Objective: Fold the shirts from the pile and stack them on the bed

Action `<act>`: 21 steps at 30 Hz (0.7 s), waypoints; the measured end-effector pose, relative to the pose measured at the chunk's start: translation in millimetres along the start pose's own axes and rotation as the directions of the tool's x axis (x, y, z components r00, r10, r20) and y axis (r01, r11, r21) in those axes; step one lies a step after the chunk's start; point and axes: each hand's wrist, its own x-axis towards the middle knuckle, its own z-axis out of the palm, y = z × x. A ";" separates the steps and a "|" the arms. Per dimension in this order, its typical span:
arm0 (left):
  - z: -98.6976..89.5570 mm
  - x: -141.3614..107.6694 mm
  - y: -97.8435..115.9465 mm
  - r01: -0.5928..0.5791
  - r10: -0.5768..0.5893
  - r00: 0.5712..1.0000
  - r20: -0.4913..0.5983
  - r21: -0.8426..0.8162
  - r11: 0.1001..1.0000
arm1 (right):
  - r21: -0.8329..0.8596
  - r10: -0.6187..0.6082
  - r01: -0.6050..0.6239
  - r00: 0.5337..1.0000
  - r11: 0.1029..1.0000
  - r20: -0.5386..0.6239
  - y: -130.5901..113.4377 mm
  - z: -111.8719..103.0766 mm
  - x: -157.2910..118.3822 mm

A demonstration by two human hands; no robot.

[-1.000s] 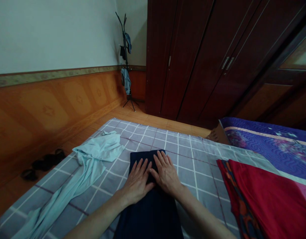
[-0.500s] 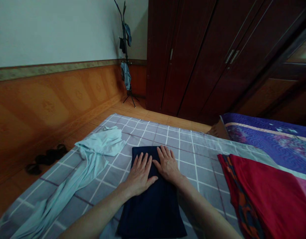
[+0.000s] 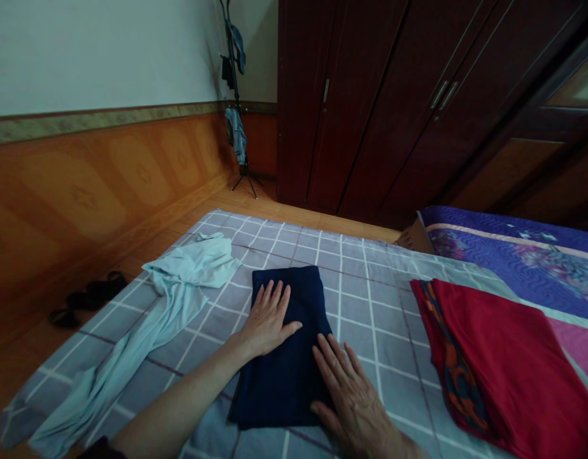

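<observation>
A folded navy blue garment lies flat on the grey checked bedsheet in front of me. My left hand rests palm down on its upper left part, fingers stretched out. Along its lower right edge lies my right hand, also flat, with the fingers extended and the thumb over the cloth. Neither hand grips anything. Whether the garment is trousers or something else, I cannot tell.
A crumpled pale mint garment stretches along the bed's left side. Red folded clothing with a dark patterned strip lies at right, near a purple floral cover. Beyond stand a coat rack and a dark wardrobe. Dark footwear sits on the floor.
My right hand has slid from the garment's far right corner down toward me along its right edge. The left hand stays in place. The garment's near edge now shows fully.
</observation>
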 end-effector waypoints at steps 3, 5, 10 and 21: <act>-12.0 -4.3 4.0 -0.001 0.001 0.999 0.037 -0.010 1.000 | 0.000 -0.025 0.025 1.000 1.000 0.007 -5.3 -4.2 -0.9; -22.8 -16.6 9.0 -0.052 0.053 0.998 0.045 -0.020 0.998 | -0.008 -0.045 0.045 0.999 0.999 0.000 -7.3 -6.6 -2.4; -34.1 -68.1 23.7 -0.250 0.260 0.961 0.097 -0.103 0.963 | -0.021 -0.045 0.044 0.998 0.999 -0.036 -2.4 -5.3 -10.7; -29.5 -92.0 24.9 -0.189 0.209 0.971 0.118 -0.161 0.969 | -0.120 -0.041 0.029 0.994 0.992 -0.096 -1.9 -0.2 -12.8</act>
